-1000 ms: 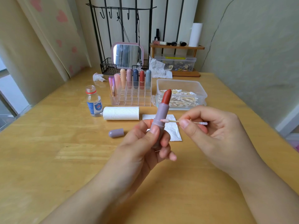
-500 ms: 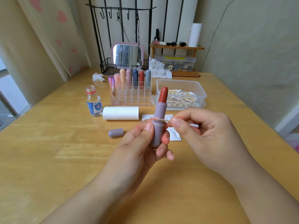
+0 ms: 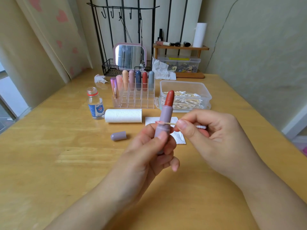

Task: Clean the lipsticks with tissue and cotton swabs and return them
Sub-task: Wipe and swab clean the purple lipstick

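The wooden desk (image 3: 49, 163) fills the frame, with broad bare room in its lower left and its edges running well clear of the work. At upper centre a clear organiser (image 3: 134, 98) holds seven capped lipsticks along its back row, beside a tub of cotton swabs (image 3: 184, 97); a tissue roll (image 3: 123, 115) lies just in front. Mid-frame, the left hand (image 3: 149, 151) grips the open lipstick (image 3: 163, 123) upright, red bullet extended, while the right hand (image 3: 214, 130) pinches a cotton swab (image 3: 167, 123), its stained tip touching the lilac barrel. Its cap (image 3: 118, 135) lies loose at centre left. Judging by this, cleaning is mid-way (how many stored ones are done cannot be told); capping and returning remain.
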The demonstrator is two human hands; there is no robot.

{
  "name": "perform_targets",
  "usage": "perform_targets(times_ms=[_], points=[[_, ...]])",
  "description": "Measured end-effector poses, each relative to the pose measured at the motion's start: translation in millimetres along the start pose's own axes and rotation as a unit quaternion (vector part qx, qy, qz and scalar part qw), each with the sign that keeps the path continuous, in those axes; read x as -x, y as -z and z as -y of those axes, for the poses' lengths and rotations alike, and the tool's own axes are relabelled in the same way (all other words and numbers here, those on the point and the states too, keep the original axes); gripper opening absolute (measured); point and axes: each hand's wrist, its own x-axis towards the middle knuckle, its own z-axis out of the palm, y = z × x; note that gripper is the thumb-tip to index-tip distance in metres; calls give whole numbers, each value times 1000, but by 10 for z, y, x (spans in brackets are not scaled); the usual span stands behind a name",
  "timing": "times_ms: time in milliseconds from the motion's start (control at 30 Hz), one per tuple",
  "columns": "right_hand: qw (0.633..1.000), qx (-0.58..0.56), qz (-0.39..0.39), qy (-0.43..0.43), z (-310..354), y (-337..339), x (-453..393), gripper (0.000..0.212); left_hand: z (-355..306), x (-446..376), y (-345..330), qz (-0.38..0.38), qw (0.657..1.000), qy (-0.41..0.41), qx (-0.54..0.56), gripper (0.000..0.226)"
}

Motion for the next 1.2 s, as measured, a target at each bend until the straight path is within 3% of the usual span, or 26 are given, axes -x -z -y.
perform_targets(times_ms=[167, 333, 467, 667, 900, 1033, 1200], points=[[1000, 1, -12, -10, -12, 77, 4, 17, -18, 16, 3, -9, 1000, -22, -12, 12], [1000, -2, -9, -4, -8, 61, -4, 17, -19, 13, -5, -22, 999, -19, -14, 13], [997, -68, 28, -3, 27, 2, 15, 20, 0, 0, -23, -22, 999, -16, -42, 22], [999, 25, -37, -26, -17, 108, -10, 20, -18, 12, -39, -48, 999, -17, -14, 31], [1000, -20, 8, 5, 61, 25, -6, 21, -18, 7, -33, -38, 999, -11, -20, 31], [999, 42, -30, -8, -4, 95, 5, 20, -33, 10, -43, -45, 997, -35, -59, 23], [999, 27, -19, -11, 17, 97, -5, 17, -57, 18, 22, -48, 985, -66, -155, 16]])
